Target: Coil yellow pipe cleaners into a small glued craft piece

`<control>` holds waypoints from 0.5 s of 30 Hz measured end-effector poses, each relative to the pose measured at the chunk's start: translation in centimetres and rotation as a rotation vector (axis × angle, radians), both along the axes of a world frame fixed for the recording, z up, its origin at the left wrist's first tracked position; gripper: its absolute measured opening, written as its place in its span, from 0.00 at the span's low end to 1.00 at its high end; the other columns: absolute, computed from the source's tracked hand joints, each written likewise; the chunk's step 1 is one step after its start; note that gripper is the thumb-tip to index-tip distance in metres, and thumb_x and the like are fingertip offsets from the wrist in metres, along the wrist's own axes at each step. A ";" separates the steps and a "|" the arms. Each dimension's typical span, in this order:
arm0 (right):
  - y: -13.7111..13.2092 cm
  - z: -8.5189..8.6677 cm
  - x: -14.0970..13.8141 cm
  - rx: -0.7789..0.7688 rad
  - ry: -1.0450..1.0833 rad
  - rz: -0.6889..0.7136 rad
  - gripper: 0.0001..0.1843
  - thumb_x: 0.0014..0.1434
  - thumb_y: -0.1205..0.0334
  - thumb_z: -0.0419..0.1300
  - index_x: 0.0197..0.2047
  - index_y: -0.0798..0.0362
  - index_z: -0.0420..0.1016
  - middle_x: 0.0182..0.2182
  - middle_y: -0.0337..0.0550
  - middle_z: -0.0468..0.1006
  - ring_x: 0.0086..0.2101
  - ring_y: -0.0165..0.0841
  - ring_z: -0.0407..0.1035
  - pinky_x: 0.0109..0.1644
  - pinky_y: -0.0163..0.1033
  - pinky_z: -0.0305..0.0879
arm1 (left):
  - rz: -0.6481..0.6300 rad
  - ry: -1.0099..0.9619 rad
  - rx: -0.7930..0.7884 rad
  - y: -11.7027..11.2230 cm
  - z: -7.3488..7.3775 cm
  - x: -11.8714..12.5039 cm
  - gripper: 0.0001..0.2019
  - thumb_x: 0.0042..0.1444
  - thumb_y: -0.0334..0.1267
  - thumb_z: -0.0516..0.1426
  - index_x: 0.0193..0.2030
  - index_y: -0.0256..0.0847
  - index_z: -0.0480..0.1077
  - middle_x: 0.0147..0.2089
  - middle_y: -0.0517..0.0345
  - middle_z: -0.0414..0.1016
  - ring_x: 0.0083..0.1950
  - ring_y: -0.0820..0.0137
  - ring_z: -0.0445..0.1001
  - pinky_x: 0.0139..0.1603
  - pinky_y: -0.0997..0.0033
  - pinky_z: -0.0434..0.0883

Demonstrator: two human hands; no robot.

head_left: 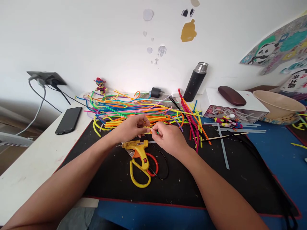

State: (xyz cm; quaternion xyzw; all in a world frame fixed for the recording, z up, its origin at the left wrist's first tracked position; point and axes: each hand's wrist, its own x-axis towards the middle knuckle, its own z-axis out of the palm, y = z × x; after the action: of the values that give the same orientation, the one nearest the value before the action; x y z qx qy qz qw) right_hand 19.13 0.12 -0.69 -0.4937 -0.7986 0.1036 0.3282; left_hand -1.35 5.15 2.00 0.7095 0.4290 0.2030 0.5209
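My left hand (133, 128) and my right hand (169, 136) meet above the black mat, fingertips pinched together. Between them shows a small yellow pipe cleaner piece (148, 130), mostly covered by my fingers. A speck of green is visible by my right fingers. Just behind the hands lies a wide heap of pipe cleaners (134, 108) in many colours. Below them a yellow hot glue gun (141, 151) rests on its side, against scissors (140, 184) with one yellow and one red handle loop.
Pink and orange pipe cleaners (189, 118) lie right of the heap. A black thermos (196, 81) leans by the wall, near a white box (211, 99) and a beige bowl (278, 100). Grey strips (223, 148) cross the mat. A phone (69, 120) lies at left.
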 end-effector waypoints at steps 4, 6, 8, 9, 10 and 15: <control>-0.1 0.0 0.0 0.014 -0.013 0.000 0.07 0.64 0.65 0.59 0.32 0.50 0.73 0.17 0.32 0.67 0.19 0.29 0.58 0.29 0.36 0.46 | 0.036 -0.045 -0.053 0.3 -0.4 0.0 0.17 0.53 0.48 0.68 0.40 0.41 0.70 0.31 0.61 0.77 0.28 0.70 0.74 0.30 0.70 0.74; 0.0 0.1 0.0 0.002 -0.013 -0.002 0.07 0.64 0.66 0.59 0.33 0.50 0.73 0.18 0.32 0.67 0.20 0.29 0.59 0.29 0.36 0.47 | 0.051 -0.083 -0.081 0.4 -0.4 -0.1 0.17 0.53 0.47 0.69 0.39 0.40 0.70 0.31 0.60 0.77 0.28 0.71 0.75 0.30 0.71 0.74; 0.0 0.2 0.0 -0.003 0.000 -0.002 0.06 0.62 0.67 0.59 0.32 0.50 0.73 0.18 0.32 0.68 0.20 0.29 0.60 0.29 0.35 0.48 | 0.073 -0.130 -0.112 0.4 -0.4 0.0 0.17 0.52 0.47 0.70 0.38 0.39 0.71 0.30 0.60 0.77 0.27 0.72 0.74 0.29 0.72 0.72; 0.0 0.3 0.0 0.001 0.010 -0.002 0.06 0.62 0.67 0.59 0.32 0.50 0.72 0.18 0.32 0.68 0.20 0.29 0.60 0.29 0.35 0.48 | 0.090 -0.154 -0.130 0.4 -0.3 0.0 0.17 0.52 0.47 0.70 0.37 0.39 0.71 0.30 0.61 0.76 0.27 0.73 0.74 0.29 0.73 0.72; 0.0 0.3 0.0 0.008 0.020 -0.003 0.06 0.61 0.68 0.59 0.32 0.50 0.72 0.18 0.32 0.68 0.19 0.28 0.60 0.29 0.35 0.49 | 0.109 -0.176 -0.151 0.3 -0.3 0.1 0.18 0.50 0.47 0.71 0.37 0.39 0.71 0.29 0.61 0.76 0.26 0.73 0.73 0.29 0.73 0.71; 0.1 0.3 0.0 0.040 0.033 -0.012 0.07 0.61 0.67 0.58 0.31 0.50 0.71 0.18 0.31 0.67 0.19 0.28 0.59 0.28 0.35 0.48 | 0.151 -0.241 -0.188 0.0 -0.1 0.4 0.19 0.49 0.46 0.72 0.40 0.38 0.74 0.29 0.61 0.77 0.26 0.74 0.73 0.29 0.74 0.71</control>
State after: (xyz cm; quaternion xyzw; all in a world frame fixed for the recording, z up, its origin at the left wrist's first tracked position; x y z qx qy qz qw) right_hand 19.10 0.20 -0.35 -0.4901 -0.7919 0.0939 0.3519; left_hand -0.98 5.12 1.94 0.5939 0.4327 0.2839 0.6160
